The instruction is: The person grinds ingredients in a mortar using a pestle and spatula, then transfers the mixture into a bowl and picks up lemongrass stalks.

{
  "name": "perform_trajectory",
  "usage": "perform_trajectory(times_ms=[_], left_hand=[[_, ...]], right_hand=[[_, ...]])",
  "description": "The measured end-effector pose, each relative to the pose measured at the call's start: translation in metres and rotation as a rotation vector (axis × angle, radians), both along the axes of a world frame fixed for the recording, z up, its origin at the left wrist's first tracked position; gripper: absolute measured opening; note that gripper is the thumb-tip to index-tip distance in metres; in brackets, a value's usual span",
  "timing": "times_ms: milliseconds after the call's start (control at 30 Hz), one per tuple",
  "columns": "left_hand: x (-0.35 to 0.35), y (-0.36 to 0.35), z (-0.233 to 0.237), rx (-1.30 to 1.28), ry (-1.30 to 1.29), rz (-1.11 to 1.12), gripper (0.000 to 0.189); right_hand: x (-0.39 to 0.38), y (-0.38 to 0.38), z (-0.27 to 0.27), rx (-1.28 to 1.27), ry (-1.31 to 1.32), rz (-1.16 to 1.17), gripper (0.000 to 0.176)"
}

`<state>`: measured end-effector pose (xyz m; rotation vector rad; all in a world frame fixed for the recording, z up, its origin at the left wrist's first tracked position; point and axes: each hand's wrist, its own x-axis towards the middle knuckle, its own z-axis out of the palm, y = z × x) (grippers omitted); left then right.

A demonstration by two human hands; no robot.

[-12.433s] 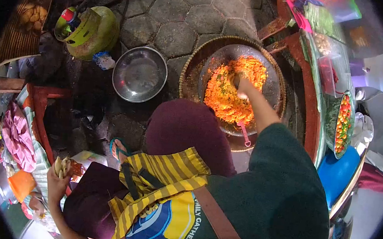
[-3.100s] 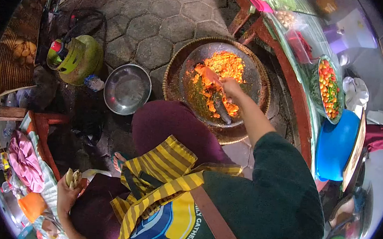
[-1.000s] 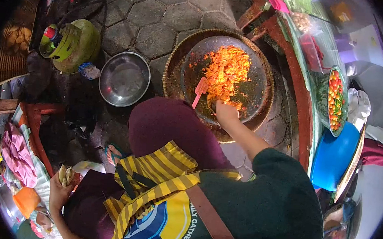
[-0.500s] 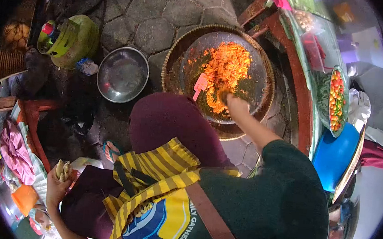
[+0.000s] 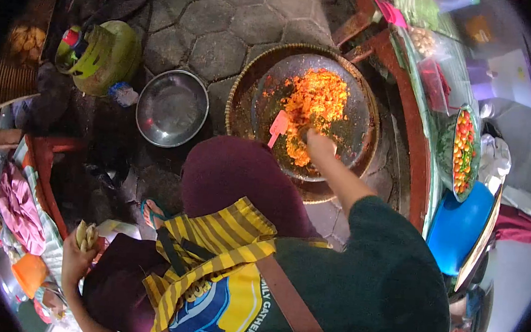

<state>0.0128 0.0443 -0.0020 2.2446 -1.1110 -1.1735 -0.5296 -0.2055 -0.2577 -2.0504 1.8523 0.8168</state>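
Orange mash (image 5: 318, 95) lies heaped on a dark stone slab (image 5: 358, 111), mostly on its middle and far part, with a smaller clump toward the person and crumbs around. The right hand (image 5: 322, 147) is closed around a short dark pestle (image 5: 304, 134), its working end against the mash. A pink spatula (image 5: 279, 123) rests on the slab, just beside the mash. The slab sits within a round woven tray (image 5: 236, 89), set on a floor of worn grey hexagonal pavers (image 5: 215, 51). To the tray's left, near but apart, a shiny metal bowl (image 5: 171, 105) stands on the floor; past it is a green gas cylinder (image 5: 117, 57) with a hose. The ground between the bowl and the left bench is dark and hard to read. The left hand (image 5: 76, 260), well away from the slab, is clamped on a pale bundle (image 5: 86, 237), too small to identify, near a pink cloth (image 5: 22, 209). Along the right runs a red wooden bench (image 5: 416, 140) with a long dish (image 5: 449, 155) of red, orange and green pieces, touching or nearly touching a blue basin (image 5: 458, 228). Light is patchy, brighter on the right side.
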Motion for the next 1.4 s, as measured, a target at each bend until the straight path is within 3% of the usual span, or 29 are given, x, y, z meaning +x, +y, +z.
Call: perform_trajectory(times_ms=[33,67,100,133,167,200,267,300,333,367,400,433,533,700,767,800,867,900,933,1000,1033,1067,1133,1200,1233,1267,1333,1400], left_hand=[[-0.028,-0.030,0.028,0.159,-0.090,-0.079,0.030],[-0.033,-0.035,0.029,0.154,-0.097,-0.064,0.030],[-0.034,-0.037,0.029,0.105,-0.108,-0.082,0.030],[-0.034,-0.034,0.028,0.058,-0.115,-0.101,0.031],[-0.034,-0.034,0.025,0.057,-0.073,-0.078,0.031],[-0.033,-0.035,0.025,0.056,-0.075,-0.067,0.031],[-0.035,-0.036,0.025,0.093,-0.120,-0.096,0.030],[-0.022,-0.029,0.016,0.085,-0.038,-0.052,0.029],[-0.022,-0.027,0.015,0.091,-0.038,-0.058,0.029],[-0.022,-0.025,0.015,0.109,-0.114,-0.076,0.028],[-0.019,-0.025,0.016,0.122,-0.199,-0.098,0.027],[-0.014,-0.019,0.013,0.065,-0.300,-0.211,0.024],[-0.015,-0.025,0.016,0.163,-0.207,-0.131,0.023],[-0.021,-0.047,0.011,0.103,-0.068,-0.140,0.025],[-0.037,-0.058,0.026,0.099,-0.034,-0.054,0.030],[-0.035,-0.059,0.026,0.073,-0.032,-0.056,0.030],[-0.029,-0.051,0.026,0.098,-0.110,-0.138,0.032],[-0.019,-0.038,0.015,-0.011,-0.139,-0.180,0.031],[-0.010,-0.034,0.007,-0.001,-0.143,-0.182,0.031],[-0.003,-0.021,0.000,0.035,-0.180,-0.122,0.031],[-0.021,-0.039,0.021,0.184,-0.171,-0.128,0.033],[-0.025,-0.043,0.020,0.173,-0.175,-0.115,0.033],[-0.024,-0.046,0.023,0.159,-0.141,-0.188,0.033],[-0.022,-0.040,0.018,0.070,-0.125,-0.124,0.033],[-0.021,-0.041,0.015,0.043,-0.099,-0.122,0.033],[-0.021,-0.040,0.013,0.040,-0.070,-0.124,0.034],[-0.028,-0.042,0.022,0.128,-0.086,-0.147,0.034],[-0.013,-0.034,0.011,0.126,-0.084,-0.129,0.031]], right_hand=[[-0.010,-0.027,-0.010,-0.085,-0.004,-0.053,0.029],[-0.001,-0.060,0.026,0.026,0.035,-0.088,0.024],[-0.011,-0.105,0.025,0.270,0.142,0.131,0.010],[-0.015,-0.147,0.030,0.644,0.117,0.165,0.017],[-0.017,-0.159,0.063,0.676,-0.030,-0.198,0.023],[-0.020,-0.170,0.069,0.718,-0.077,-0.283,0.020],[-0.017,-0.166,0.056,0.475,0.033,-0.009,0.019],[-0.030,-0.158,0.013,0.341,0.071,-0.070,0.021],[-0.020,-0.123,0.016,0.133,-0.029,-0.130,0.033],[-0.015,-0.105,0.000,0.382,0.092,-0.198,0.045],[0.014,-0.060,0.045,0.315,0.082,-0.015,0.049],[0.006,-0.030,0.024,0.183,-0.042,0.000,0.046],[0.005,-0.006,0.012,0.028,-0.024,-0.044,0.035],[0.008,-0.081,0.022,-0.009,0.039,-0.153,0.047],[-0.009,-0.104,0.008,0.086,-0.010,-0.075,0.049],[0.000,-0.105,0.035,0.226,-0.021,-0.012,0.047],[0.002,-0.079,0.033,0.353,-0.017,0.117,0.043],[0.005,-0.051,0.027,0.221,-0.164,-0.022,0.042],[0.024,-0.021,0.054,0.250,-0.073,0.080,0.040],[0.020,0.021,-0.003,-0.150,-0.107,-0.033,0.043],[0.015,0.010,-0.001,-0.077,-0.073,-0.130,0.048],[0.008,-0.029,0.006,-0.036,-0.042,-0.223,0.052],[-0.005,-0.080,0.017,-0.031,-0.069,-0.081,0.041],[-0.010,-0.155,0.032,0.642,0.140,0.210,0.020],[-0.005,-0.165,0.053,0.616,0.145,0.213,0.020],[-0.003,-0.164,0.068,0.421,-0.020,0.083,0.013],[-0.013,-0.143,0.022,0.050,-0.168,-0.108,0.023],[0.007,-0.093,0.025,0.221,-0.023,-0.156,0.050]])
